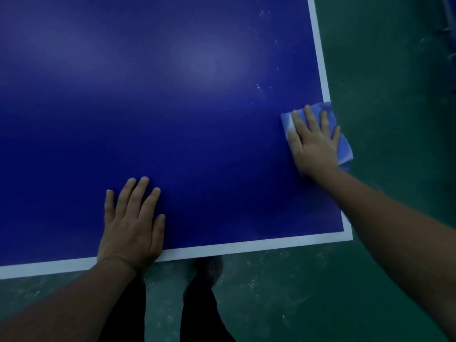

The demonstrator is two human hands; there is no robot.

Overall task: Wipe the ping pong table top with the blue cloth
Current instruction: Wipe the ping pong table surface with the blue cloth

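On the left I see my left hand (132,223) lying flat on the dark blue tabletop (172,107), fingers straight and slightly spread, holding nothing; its heel sits over the white border line (222,248) along the near edge. The middle of the tabletop shows a soft pale glare, and farther right I can make out a few small whitish specks (261,87) near the right-hand white line. At the right edge my right hand (313,141) presses flat on the blue cloth (345,149), fingers extended and a little apart, not curled round it. The cloth lies bunched under the palm, partly on the tabletop and partly overhanging the right edge, just short of the near right corner. Below the near edge I see dark trouser legs (199,312) over the green floor (394,95).
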